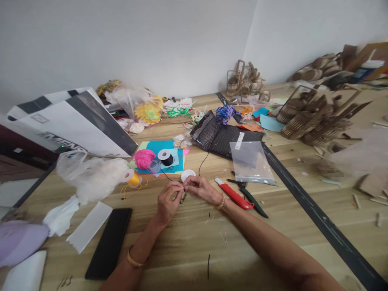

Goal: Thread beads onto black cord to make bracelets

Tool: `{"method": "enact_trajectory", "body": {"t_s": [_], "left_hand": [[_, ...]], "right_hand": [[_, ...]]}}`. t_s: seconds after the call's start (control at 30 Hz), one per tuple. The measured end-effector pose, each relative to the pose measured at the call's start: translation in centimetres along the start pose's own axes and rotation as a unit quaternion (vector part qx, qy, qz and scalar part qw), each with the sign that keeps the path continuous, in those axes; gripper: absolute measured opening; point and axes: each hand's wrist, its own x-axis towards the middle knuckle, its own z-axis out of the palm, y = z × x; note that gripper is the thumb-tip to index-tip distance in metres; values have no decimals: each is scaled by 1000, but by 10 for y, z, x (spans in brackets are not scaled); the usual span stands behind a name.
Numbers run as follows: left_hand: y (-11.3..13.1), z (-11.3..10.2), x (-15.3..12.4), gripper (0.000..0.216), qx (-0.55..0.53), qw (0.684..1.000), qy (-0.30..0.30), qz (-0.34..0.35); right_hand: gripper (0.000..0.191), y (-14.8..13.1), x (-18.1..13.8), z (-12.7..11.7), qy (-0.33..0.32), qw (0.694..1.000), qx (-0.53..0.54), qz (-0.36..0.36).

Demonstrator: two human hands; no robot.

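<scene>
both hands meet over the wooden table, the left hand and right hand each pinching a small dark beaded piece between fingertips, held close for fine work. a thin black cord trails to the black spool just beyond, with the red-handled cutter lying within reach beside the right wrist.

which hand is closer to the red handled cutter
The right. The right hand sits just left of the red handled cutter, its wrist almost beside the blade end. The left hand is farther left, beyond the right hand.
</scene>
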Motion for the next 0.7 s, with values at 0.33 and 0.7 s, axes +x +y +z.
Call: {"method": "enact_trajectory", "body": {"t_s": [0.33, 0.7], "left_hand": [[-4, 1, -5, 4, -96, 988, 0, -123], [-9, 0, -1, 17, -194, 917, 29, -347]], "right_hand": [[26, -1, -4, 0, 12, 999, -26, 17], [16, -9, -5, -5, 0, 987, -147, -65]]}}
